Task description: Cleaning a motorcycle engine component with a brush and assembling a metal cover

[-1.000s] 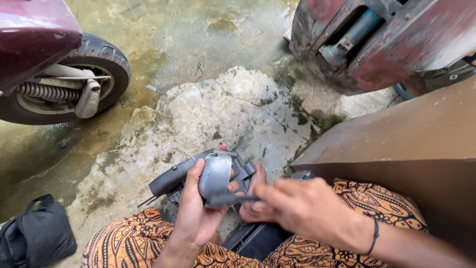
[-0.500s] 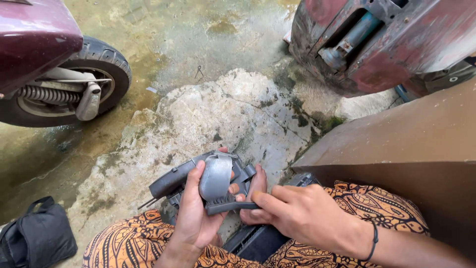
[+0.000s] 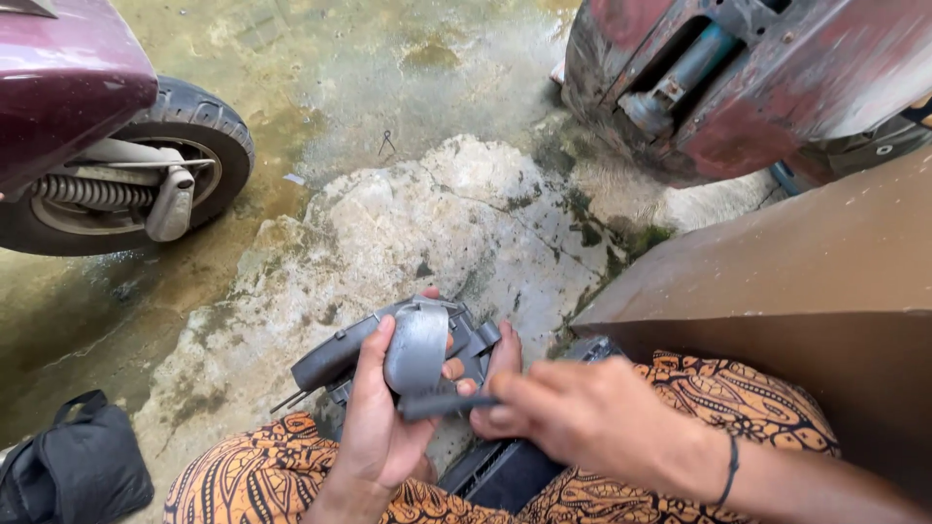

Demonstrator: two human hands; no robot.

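Observation:
My left hand [image 3: 381, 427] grips a grey plastic vehicle part [image 3: 417, 347], a curved cover set over a dark housing with thin prongs at its left end. My right hand [image 3: 568, 412] is closed on a dark flat tool [image 3: 442, 405], whose tip lies against the lower edge of the grey cover. The right hand is blurred. Both hands are held above my lap, which is covered in orange patterned cloth [image 3: 262, 480]. A dark band circles my right wrist [image 3: 731, 464].
A scooter's rear wheel [image 3: 146, 180] and maroon body stand at the left. A worn red machine body [image 3: 738, 78] rises at the top right. A brown board [image 3: 806, 281] lies to the right, a black bag [image 3: 73, 471] at the bottom left, on cracked, stained concrete [image 3: 427, 204].
My right hand with the dark tool has shifted slightly back and forth against the grey cover and is now blurred. My left hand keeps its grip in the same place.

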